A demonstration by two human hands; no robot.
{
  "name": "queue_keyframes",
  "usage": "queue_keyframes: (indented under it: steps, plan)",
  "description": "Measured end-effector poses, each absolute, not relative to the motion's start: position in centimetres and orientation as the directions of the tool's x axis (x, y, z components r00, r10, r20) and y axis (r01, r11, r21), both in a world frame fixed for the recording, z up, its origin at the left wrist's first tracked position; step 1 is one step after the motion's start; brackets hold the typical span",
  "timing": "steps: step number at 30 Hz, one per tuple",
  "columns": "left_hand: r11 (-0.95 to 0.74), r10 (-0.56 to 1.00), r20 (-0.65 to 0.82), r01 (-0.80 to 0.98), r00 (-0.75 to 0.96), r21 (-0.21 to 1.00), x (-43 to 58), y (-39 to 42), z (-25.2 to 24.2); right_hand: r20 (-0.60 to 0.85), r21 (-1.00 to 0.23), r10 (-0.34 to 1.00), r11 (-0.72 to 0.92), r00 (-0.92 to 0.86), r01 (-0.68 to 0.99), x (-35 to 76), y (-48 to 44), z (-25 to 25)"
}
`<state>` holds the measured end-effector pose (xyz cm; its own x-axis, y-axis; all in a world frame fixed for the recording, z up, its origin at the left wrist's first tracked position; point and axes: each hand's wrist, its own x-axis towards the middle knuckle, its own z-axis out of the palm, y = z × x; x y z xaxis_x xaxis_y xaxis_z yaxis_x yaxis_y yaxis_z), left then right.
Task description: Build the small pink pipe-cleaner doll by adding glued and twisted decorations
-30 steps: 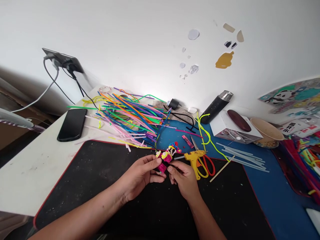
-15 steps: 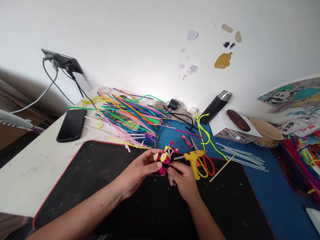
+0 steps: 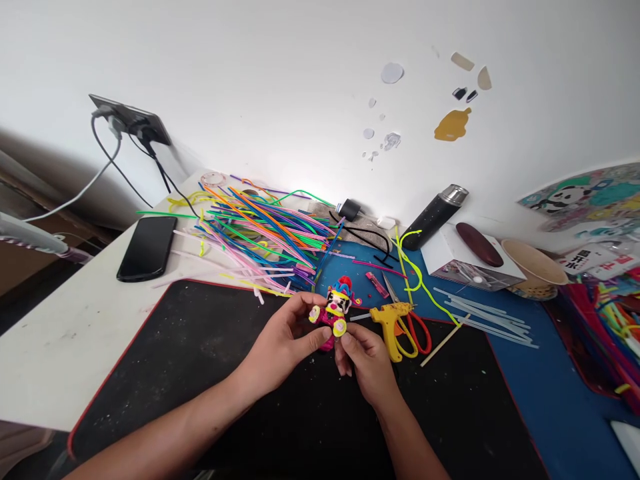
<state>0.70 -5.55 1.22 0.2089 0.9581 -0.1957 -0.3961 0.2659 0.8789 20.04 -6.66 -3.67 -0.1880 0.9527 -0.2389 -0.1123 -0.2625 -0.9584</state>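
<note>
A small panda-faced doll, made of what looks like pipe cleaners, is held up over the black mat. It has a blue and red headdress, a magenta body and yellow-rimmed feet or paws. My left hand is closed round its left side, thumb across the front. My right hand pinches its lower right part between thumb and fingers. The fingertips behind the doll are hidden. Just right of my right hand lie a yellow glue gun and red-handled scissors.
A heap of coloured pipe cleaners spreads behind the mat. A phone lies at left. At the back right are a black thermos, a white box and a bowl. Translucent glue sticks lie at right.
The doll has been turned in my hands, so its face and yellow-rimmed paws now point more towards me. Both hands keep their hold. The view has shifted slightly.
</note>
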Motion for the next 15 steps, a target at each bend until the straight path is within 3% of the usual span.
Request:
queue_keyframes:
  steps: [15]
  plan:
    - [0.252, 0.956, -0.170, -0.377, 0.238, 0.891, 0.47, -6.02, 0.36, -0.368, -0.868, 0.913, -0.406, -0.178, -0.285, 19.43, -6.46, -3.20]
